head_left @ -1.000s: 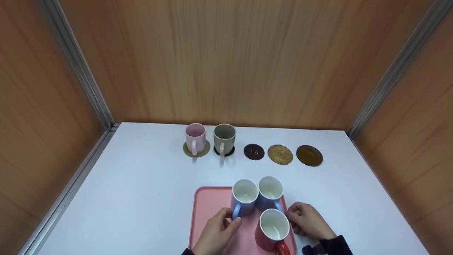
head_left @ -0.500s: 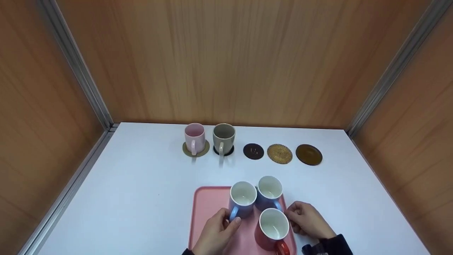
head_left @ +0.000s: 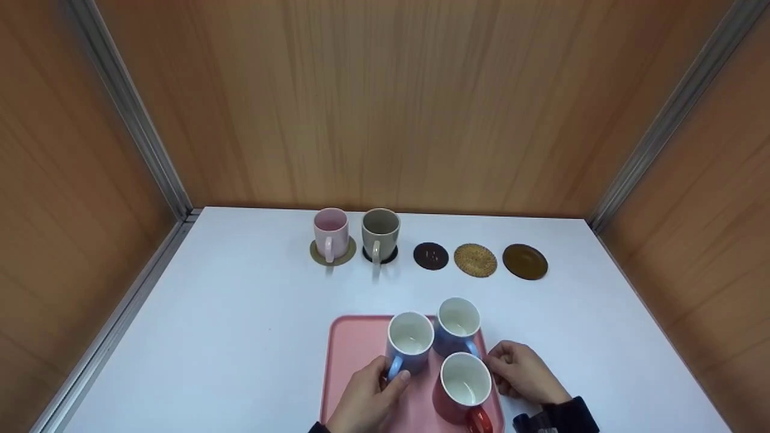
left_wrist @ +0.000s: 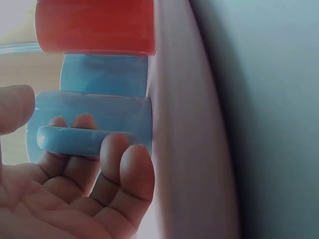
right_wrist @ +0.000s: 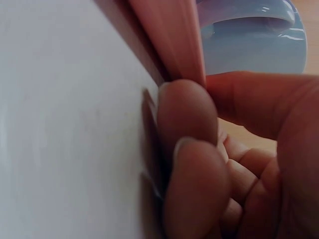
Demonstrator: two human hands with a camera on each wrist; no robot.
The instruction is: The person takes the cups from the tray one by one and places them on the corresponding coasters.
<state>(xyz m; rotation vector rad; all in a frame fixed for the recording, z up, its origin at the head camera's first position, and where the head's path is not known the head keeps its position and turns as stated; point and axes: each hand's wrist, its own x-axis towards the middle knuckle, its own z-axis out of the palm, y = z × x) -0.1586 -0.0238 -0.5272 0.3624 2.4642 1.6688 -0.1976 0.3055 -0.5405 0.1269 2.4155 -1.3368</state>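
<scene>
Left hand (head_left: 363, 396) at a light blue mug (head_left: 411, 346), fingers curled round its handle (left_wrist: 75, 141); mug upright, mid-width on the pink tray (head_left: 358, 346), toward the far side; whether its base bears fully on the tray or hangs just above, the sideways wrist view leaves unsure; right hand (head_left: 524, 374) pinches the tray's right rim; best handling, I judge: keep the mug level, and draw it leftward, away from the second blue mug (head_left: 457, 328) just beside it, before any turn; a rightward swing could knock that one or the red mug (head_left: 466, 385), near at the close right; right fingers best kept light on the rim, since a tug could shift all three mugs; the tray's raised lip is the edge to pass over; widest room lies left, where the white surface (head_left: 210, 331) runs to the side panel (head_left: 72, 240); beyond the tray a strip of surface, then a far row: pink mug (head_left: 331, 231) and grey-green mug (head_left: 380, 231) on coasters, then a dark coaster (head_left: 431, 256), woven coaster (head_left: 475, 260) and brown coaster (head_left: 525, 261), all bare; back panel (head_left: 385, 108) near behind, so little depth there.
</scene>
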